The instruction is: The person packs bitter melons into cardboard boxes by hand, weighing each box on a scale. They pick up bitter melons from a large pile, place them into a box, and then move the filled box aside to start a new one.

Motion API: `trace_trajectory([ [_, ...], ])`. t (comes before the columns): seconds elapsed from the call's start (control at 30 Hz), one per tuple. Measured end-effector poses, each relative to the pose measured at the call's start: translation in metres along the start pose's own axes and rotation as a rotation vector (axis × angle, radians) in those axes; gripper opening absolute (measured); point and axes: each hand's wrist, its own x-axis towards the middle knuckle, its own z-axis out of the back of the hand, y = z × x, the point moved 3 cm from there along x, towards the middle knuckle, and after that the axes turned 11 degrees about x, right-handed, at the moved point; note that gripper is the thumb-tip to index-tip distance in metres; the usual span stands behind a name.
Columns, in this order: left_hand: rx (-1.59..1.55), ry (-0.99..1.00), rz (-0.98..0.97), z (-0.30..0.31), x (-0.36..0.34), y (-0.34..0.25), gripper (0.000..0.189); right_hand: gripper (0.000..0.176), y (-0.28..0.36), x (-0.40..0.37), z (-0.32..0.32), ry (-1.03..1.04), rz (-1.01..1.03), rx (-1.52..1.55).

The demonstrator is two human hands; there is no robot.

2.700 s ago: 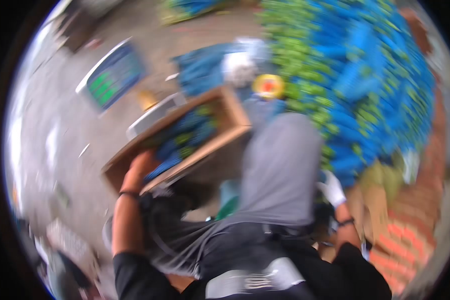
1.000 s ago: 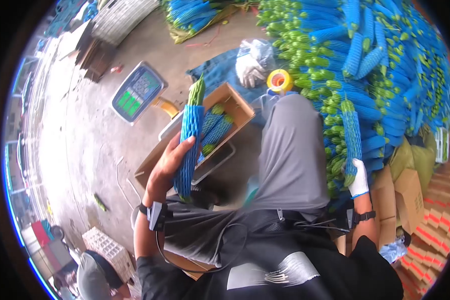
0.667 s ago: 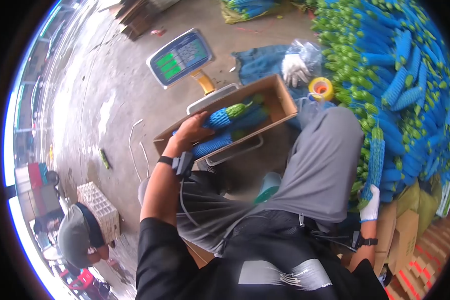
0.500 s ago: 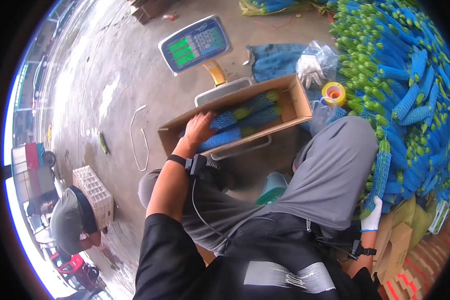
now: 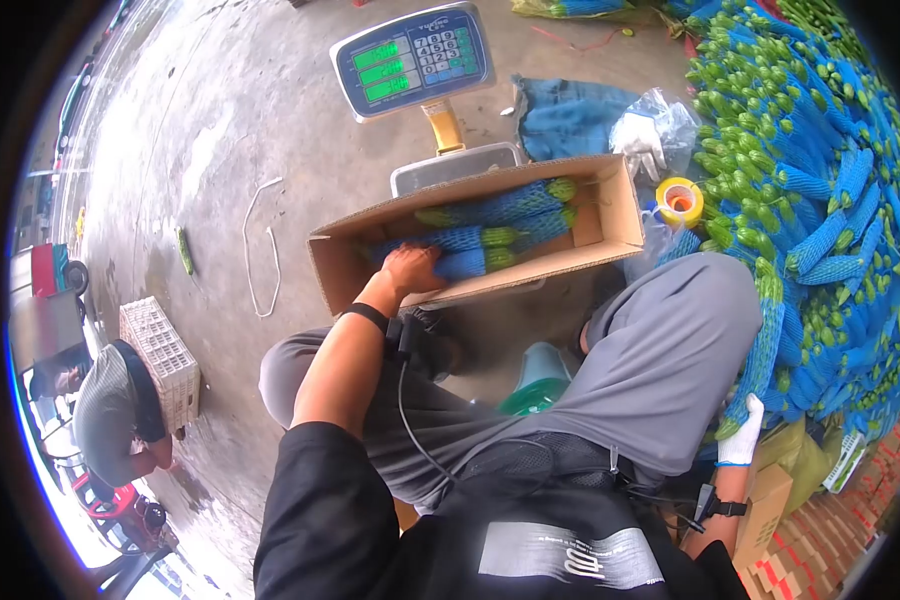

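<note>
My bare left hand (image 5: 410,270) is inside a long cardboard box (image 5: 340,270), its fingers bent over a blue-netted bitter gourd (image 5: 460,265) and partly hidden. Several more netted gourds (image 5: 520,210) lie lengthwise in the box, green ends toward the right. The box rests on a platform scale with a lit green display (image 5: 415,60). Low at my right side, my right hand (image 5: 740,432), in a white glove, is closed on the lower end of another netted bitter gourd (image 5: 760,350), which points up beside my knee.
A big heap of netted gourds (image 5: 830,200) fills the right side. Beyond the box lie a blue cloth (image 5: 565,120), a white glove (image 5: 638,140) and a yellow tape roll (image 5: 679,202). At left are a loose gourd (image 5: 184,250), a white strap (image 5: 250,245) and a person bending by a white crate (image 5: 160,350).
My left hand has shifted slightly right and down in the box, over the near gourds. My right hand keeps the netted gourd at nearly the same place. The view has shifted a little.
</note>
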Motion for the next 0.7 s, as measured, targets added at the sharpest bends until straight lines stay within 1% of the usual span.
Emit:
trace_trajectory([
  [0.13, -0.124, -0.073, -0.070, 0.016, -0.010, 0.001, 0.061, 0.036, 0.014, -0.008, -0.025, 0.068, 0.000, -0.030],
  [0.2, -0.289, 0.048, -0.046, 0.013, -0.009, 0.007, 0.071, 0.039, 0.028, -0.018, -0.047, 0.042, 0.124, -0.035],
  [0.23, -0.292, 0.043, -0.044, 0.013, -0.011, 0.009, 0.071, 0.039, 0.038, -0.020, -0.053, 0.047, 0.127, -0.037],
  [0.3, -0.381, 0.041, -0.077, 0.023, -0.019, 0.008, 0.068, 0.043, 0.069, -0.030, -0.082, 0.296, 0.250, -0.233],
  [0.33, -0.388, 0.036, -0.076, 0.032, -0.024, 0.009, 0.068, 0.049, 0.085, -0.039, -0.099, 0.359, 0.309, -0.285],
  [0.4, -0.510, -0.028, -0.124, 0.078, -0.044, 0.009, 0.065, 0.055, 0.122, -0.048, -0.124, 0.504, 0.347, -0.521],
  [0.47, -0.554, 0.048, -0.092, 0.129, -0.068, 0.008, 0.066, 0.069, 0.156, -0.066, -0.159, 0.591, 0.436, -0.706],
  [0.5, -0.614, 0.019, -0.106, 0.151, -0.084, 0.009, 0.066, 0.082, 0.169, -0.074, -0.178, 0.562, 0.499, -0.816],
  [0.53, -0.749, -0.033, -0.149, 0.167, -0.097, 0.010, 0.068, 0.074, 0.179, -0.099, -0.214, 0.615, 0.526, -0.853],
  [0.6, -0.856, -0.193, -0.176, 0.207, -0.128, 0.010, 0.074, 0.071, 0.188, -0.123, -0.264, 0.741, 0.647, -0.969],
  [0.63, -0.948, -0.296, -0.159, 0.221, -0.144, 0.009, 0.076, 0.071, 0.188, -0.133, -0.289, 0.747, 0.663, -0.974],
  [0.67, -1.039, -0.398, -0.145, 0.231, -0.156, 0.009, 0.078, 0.071, 0.184, -0.145, -0.314, 0.815, 0.670, -1.111],
  [0.7, -1.093, -0.476, -0.171, 0.238, -0.162, 0.013, 0.079, 0.070, 0.179, -0.154, -0.335, 0.876, 0.673, -1.252],
])
